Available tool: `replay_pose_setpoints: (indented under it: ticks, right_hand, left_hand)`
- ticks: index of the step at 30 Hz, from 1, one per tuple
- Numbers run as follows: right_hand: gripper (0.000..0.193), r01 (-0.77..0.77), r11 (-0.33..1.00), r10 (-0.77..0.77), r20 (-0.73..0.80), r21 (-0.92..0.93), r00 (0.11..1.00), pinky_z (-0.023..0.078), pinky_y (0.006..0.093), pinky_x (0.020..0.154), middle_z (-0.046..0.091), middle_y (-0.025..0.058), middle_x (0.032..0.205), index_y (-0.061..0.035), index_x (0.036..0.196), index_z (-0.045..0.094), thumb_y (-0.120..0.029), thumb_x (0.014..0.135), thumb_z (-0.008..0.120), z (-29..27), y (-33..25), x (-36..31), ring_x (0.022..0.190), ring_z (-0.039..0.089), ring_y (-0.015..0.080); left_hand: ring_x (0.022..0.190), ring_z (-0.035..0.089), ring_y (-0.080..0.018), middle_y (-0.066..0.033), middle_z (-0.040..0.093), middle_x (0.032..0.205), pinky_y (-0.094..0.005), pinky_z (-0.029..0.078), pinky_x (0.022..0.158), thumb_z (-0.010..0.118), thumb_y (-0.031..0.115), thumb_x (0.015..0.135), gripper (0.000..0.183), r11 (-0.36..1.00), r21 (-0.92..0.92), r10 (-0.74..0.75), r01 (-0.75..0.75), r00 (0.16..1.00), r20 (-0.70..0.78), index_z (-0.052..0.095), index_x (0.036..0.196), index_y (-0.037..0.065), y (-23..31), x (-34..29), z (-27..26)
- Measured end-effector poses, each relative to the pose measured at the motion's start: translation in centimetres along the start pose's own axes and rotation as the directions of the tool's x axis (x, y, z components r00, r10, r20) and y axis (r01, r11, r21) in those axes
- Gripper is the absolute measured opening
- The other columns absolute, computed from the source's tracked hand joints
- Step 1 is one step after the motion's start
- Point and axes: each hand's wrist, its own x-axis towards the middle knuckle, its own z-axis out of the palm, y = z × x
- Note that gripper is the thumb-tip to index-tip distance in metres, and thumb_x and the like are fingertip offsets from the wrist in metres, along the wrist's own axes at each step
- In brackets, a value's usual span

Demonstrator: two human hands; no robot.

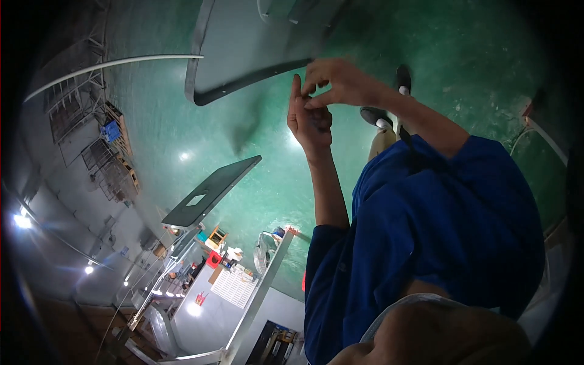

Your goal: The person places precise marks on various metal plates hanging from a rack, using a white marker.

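Note:
My left hand is raised in front of me, its index finger pointing straight and the other fingers curled toward the palm. My right hand reaches across to it, with bent fingers and thumb at the left hand's fingers. Anything small between them is hidden or too small to make out. Beyond the hands is a large grey panel with a dark raised rim and rounded corner; the right hand overlaps the end of that rim in the picture. I cannot tell whether they touch.
A dark flat panel with a rectangular cutout stands to the left. Below it, a worktable carries a white grid sheet and small items, beside a fan. A pale curved tube crosses the upper left. Wooden pallets line the far left.

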Motion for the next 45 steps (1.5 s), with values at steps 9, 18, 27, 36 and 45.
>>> replay_pose_setpoints:
  ticks: [9,18,27,36,45]
  right_hand:
    - [0.021,0.024,0.999,-0.016,0.182,-0.041,0.983,0.045,0.0338,0.063,0.062,0.0097,0.078,-0.0005,0.078,0.064,-0.017,0.067,0.069,-1.3,-0.4,-0.4,0.071,0.059,0.0242]
    - [0.012,-0.108,0.895,0.269,-0.332,0.433,0.904,0.047,0.0238,0.071,0.063,0.004,0.079,0.0001,0.084,0.062,-0.007,0.076,0.066,-3.0,-0.4,-1.1,0.077,0.059,0.0097]
    - [0.014,0.179,0.935,0.051,-0.617,0.305,0.785,0.051,0.0234,0.071,0.066,0.007,0.084,0.002,0.088,0.064,-0.003,0.075,0.066,-1.4,0.6,-0.7,0.079,0.063,0.0127]
    - [0.015,0.207,0.961,-0.035,-0.666,0.182,0.746,0.05,0.0231,0.075,0.065,0.0096,0.09,0.0039,0.089,0.063,0.007,0.075,0.063,-0.4,0.5,-1.5,0.083,0.062,0.0122]
    - [0.008,0.18,0.983,-0.135,-0.75,-0.021,0.648,0.05,0.0211,0.065,0.067,0.0047,0.08,-0.0019,0.083,0.067,-0.004,0.075,0.067,0.2,2.4,0.3,0.07,0.062,0.0088]
  left_hand:
    - [0.043,0.035,-0.0026,-0.0011,0.053,0.074,-0.0166,0.023,0.034,0.031,0.036,0.096,0.05,0.997,0.071,0.003,-0.018,0.979,0.204,0.04,0.128,-0.002,-2.2,-0.4,-1.1]
    - [0.044,0.024,-0.0029,0.0045,0.029,0.058,-0.0174,0.018,0.034,0.044,0.021,0.092,0.043,0.987,-0.155,0.013,-0.044,0.981,-0.194,0.038,0.13,0.003,-1.3,-3.4,-2.2]
    - [0.044,0.027,-0.0055,0.0021,0.037,0.059,-0.0186,0.017,0.034,0.047,0.02,0.091,0.03,0.986,-0.143,0.064,-0.087,0.985,-0.163,0.049,0.117,0.006,-0.6,-3.0,-2.3]
    - [0.043,0.026,-0.0063,0.0014,0.036,0.058,-0.0187,0.016,0.033,0.047,0.018,0.09,0.028,0.988,-0.14,0.046,-0.071,0.985,-0.169,0.049,0.116,0.006,-0.5,-3.7,-2.9]
    - [0.04,0.029,-0.0051,0.0005,0.036,0.054,-0.0193,0.02,0.031,0.043,0.024,0.094,0.036,0.976,-0.14,0.158,-0.167,0.985,-0.074,0.044,0.121,0.0,-1.4,-3.7,-3.1]
